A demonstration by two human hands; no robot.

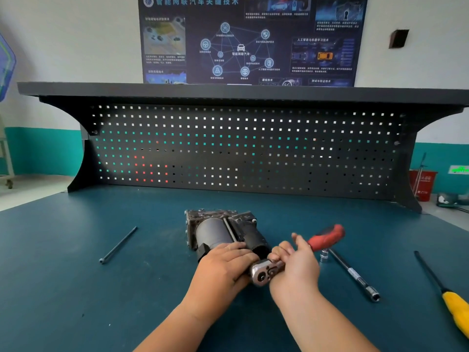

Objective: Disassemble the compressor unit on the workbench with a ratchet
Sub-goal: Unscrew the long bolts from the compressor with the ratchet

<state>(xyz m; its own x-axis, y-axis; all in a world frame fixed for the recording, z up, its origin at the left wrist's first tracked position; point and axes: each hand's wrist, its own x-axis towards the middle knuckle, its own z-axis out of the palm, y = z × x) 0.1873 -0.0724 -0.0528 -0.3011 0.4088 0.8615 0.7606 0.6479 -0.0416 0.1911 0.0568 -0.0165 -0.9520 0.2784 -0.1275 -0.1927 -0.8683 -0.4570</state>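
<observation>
**Both hands at the near end of the compressor, ratchet in the right**

A dark poster (248,39) with white and blue print hangs on the pale wall at the back. Below it a black shelf (228,91) runs the width of the view, above a black pegboard (243,148) full of small square holes. In front lies the bench (76,288), its top a dark teal mat. A red bin (422,182) stands on the floor beyond the bench's right end.

The compressor (215,231) lies on its side near the middle of the bench, a dark cylinder with a grey metal block at its far end, its near end pointing towards the person.

The left hand (223,268) lies over that near end, fingers bent down around it and holding it; the fingertips reach the head of the ratchet (264,274). The right hand (297,270) is closed round the ratchet's shaft, between the steel head and the red grip (327,237), which points up and to the right. The head sits just at the compressor's near right corner; whether it is seated on a fastener cannot be told.

To the right, a screwdriver (446,295) with a yellow handle lies near the bench edge. Between it and the right hand lies an extension bar (355,275), angled towards the person. A long bolt (118,246) lies well to the left of the compressor. A small socket (324,256) stands just below the red grip, at the bar's far end.
</observation>
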